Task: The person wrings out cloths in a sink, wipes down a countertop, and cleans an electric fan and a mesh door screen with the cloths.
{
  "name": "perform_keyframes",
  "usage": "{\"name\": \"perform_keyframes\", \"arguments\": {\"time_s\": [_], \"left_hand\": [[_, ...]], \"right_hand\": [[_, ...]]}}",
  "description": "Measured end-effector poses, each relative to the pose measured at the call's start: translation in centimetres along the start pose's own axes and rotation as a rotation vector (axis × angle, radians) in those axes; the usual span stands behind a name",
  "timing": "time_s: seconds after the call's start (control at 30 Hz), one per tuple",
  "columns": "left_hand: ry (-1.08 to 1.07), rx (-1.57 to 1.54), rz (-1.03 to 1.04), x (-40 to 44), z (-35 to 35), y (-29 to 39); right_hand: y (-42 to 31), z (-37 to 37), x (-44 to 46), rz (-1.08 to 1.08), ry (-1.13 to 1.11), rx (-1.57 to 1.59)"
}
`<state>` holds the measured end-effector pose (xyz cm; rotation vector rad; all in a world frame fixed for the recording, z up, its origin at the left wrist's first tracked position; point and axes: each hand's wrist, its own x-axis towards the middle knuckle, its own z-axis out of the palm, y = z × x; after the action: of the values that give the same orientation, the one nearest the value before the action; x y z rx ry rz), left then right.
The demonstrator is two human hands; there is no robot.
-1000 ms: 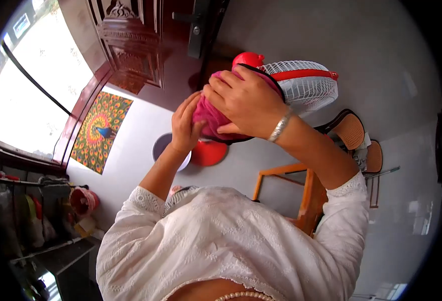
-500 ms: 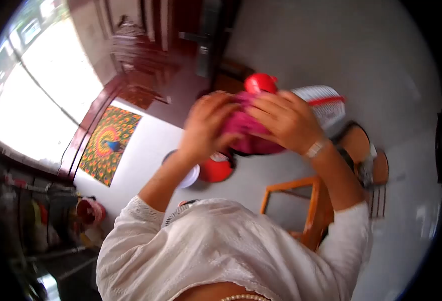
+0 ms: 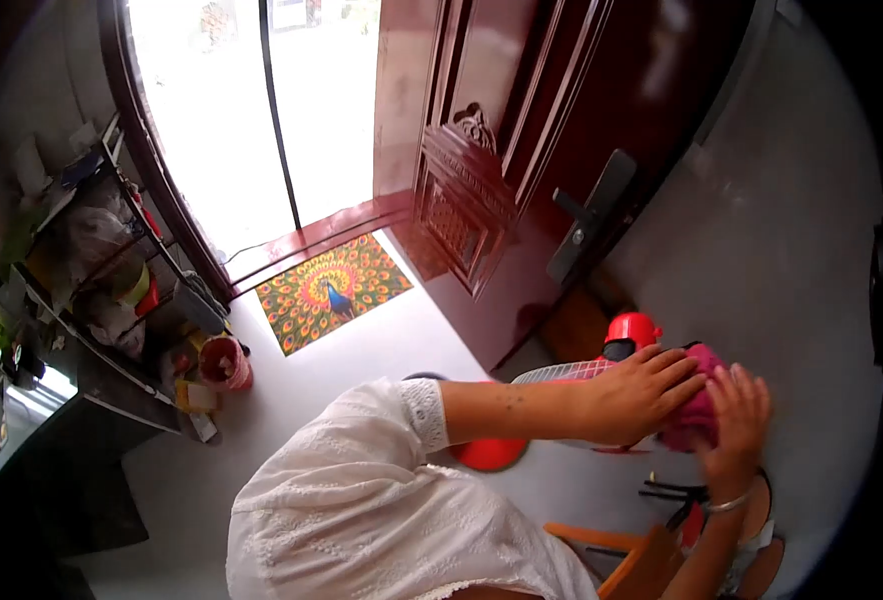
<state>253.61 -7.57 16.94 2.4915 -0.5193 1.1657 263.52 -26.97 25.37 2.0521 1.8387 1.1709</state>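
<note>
My left hand (image 3: 653,393) reaches across to the right with its fingers bent over a bunched magenta cloth (image 3: 694,428). My right hand (image 3: 736,420), with a bracelet at the wrist, presses on the same cloth from the other side. Just beyond my left hand is a rounded red part with a black section (image 3: 631,328). Beside it, a white grille with red trim (image 3: 564,372) shows partly, crossed by my left forearm. These look like parts of an electric fan. A red round disc (image 3: 491,455) lies below my forearm, partly covered.
A dark red carved door (image 3: 561,190) stands open, its handle above my hands. A peacock mat (image 3: 334,292) lies at the bright doorway. At left are a cluttered shelf (image 3: 126,250) and a pink bucket (image 3: 226,363). A wooden stool (image 3: 641,560) and sandals (image 3: 758,508) are low right.
The view has swung left toward the doorway. My hands, still on the magenta cloth, now appear farther right and lower. The grille, earlier right of them, now shows on their left.
</note>
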Motion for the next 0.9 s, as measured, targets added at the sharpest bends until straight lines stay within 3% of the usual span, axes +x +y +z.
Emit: {"name": "perform_keyframes", "arguments": {"time_s": [0.07,0.27,0.5,0.53,0.6,0.67,0.73,0.83,0.9], "left_hand": [[0.023,-0.06,-0.058,-1.0,-1.0,1.0],[0.011,0.033,-0.184,-0.8,0.4,0.8],[0.182,-0.024,-0.038,-1.0,0.6,-0.6],[0.163,0.015,-0.017,-0.9,0.3,-1.1],[-0.006,0.037,-0.175,-0.8,-0.2,-1.2],[0.038,-0.061,-0.158,0.1,-1.9,-0.4],[-0.039,-0.267,-0.133,0.4,-1.5,-2.6],[-0.005,-0.835,-0.547,1.4,-3.0,-1.5],[-0.104,-0.552,-0.543,1.9,-3.0,-1.4]], "right_hand": [[-2.8,-0.6,0.4,0.111,-0.086,0.33],[-1.6,3.1,0.6,0.112,0.031,0.302],[-1.1,6.8,0.7,0.067,0.345,0.454],[-1.1,6.9,0.7,0.096,0.369,0.486],[-1.2,7.1,0.6,0.169,0.406,0.554],[-1.2,6.9,0.3,0.207,0.396,0.61],[-0.2,5.1,0.4,0.114,0.298,0.684],[-0.7,4.0,-1.9,0.233,0.365,0.999],[-1.6,3.1,-2.8,0.42,0.395,0.78]]}}
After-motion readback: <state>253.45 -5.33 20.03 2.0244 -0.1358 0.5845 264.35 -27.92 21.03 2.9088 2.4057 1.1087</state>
